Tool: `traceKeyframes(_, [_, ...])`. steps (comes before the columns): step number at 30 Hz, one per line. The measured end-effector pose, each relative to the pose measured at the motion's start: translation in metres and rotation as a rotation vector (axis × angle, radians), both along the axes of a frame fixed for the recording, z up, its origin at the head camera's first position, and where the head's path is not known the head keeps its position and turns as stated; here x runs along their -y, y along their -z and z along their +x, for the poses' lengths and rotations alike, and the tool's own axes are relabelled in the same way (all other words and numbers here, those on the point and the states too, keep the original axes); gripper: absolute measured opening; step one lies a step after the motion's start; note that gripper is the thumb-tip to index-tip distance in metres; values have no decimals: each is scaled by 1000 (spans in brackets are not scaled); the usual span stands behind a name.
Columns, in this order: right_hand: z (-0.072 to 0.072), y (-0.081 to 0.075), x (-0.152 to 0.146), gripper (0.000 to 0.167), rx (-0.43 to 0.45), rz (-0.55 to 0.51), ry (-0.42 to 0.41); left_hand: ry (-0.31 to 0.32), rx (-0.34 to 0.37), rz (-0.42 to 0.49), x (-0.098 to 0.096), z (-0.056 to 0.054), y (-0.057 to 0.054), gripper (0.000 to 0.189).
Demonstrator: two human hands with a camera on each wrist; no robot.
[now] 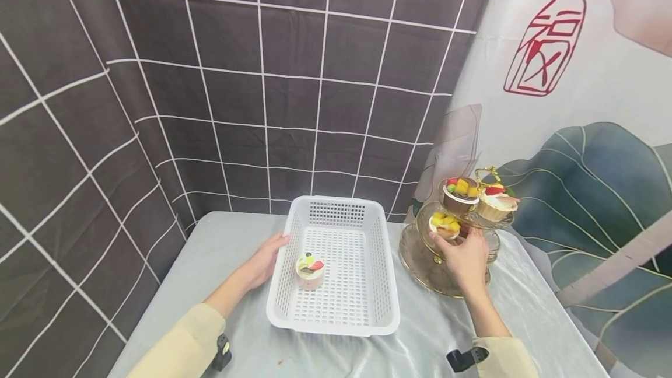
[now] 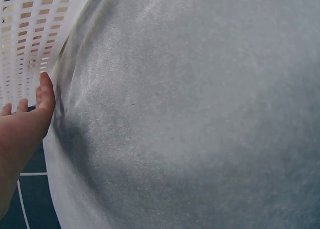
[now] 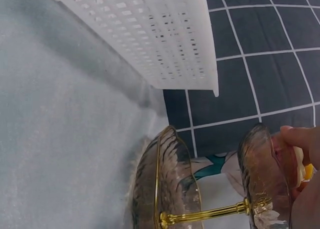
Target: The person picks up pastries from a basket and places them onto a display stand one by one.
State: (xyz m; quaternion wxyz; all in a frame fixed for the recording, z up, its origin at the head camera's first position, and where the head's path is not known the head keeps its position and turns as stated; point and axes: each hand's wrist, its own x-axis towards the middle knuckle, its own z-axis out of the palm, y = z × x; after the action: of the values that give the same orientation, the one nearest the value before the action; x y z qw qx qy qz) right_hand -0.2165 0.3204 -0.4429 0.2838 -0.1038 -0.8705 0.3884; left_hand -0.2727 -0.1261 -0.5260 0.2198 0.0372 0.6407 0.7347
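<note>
My right hand (image 1: 469,258) pinches a cupcake topped with yellow fruit chunks (image 1: 444,223) at the middle tier of a tiered cake stand (image 1: 426,275). In the right wrist view, thumb and fingers of the hand (image 3: 306,176) lie around the cupcake's side, close to a glass plate. My left hand (image 1: 265,261) rests against the left wall of a white plastic basket (image 1: 385,276). The left wrist view shows the fingers of that hand (image 2: 25,129) extended along the perforated wall. Inside the basket, toward its left side, stands a pink-based cupcake with fruit on top (image 1: 310,273).
On the stand's top tier are a dark cupcake with mango and berry (image 1: 459,196) and a pale cream cupcake (image 1: 496,203), beside a gold handle (image 1: 488,175). A pale cloth covers the table (image 1: 236,319). Dark gridded fabric (image 1: 294,104) hangs behind.
</note>
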Motion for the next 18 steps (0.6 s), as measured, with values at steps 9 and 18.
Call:
traceKeyframes(9, [4, -1, -2, 70, 29, 77, -10, 2, -2, -7, 0, 0, 1, 69])
traceKeyframes(18, [19, -6, -8, 73, 73, 94, -48, -1, 1, -9, 1, -2, 4, 69])
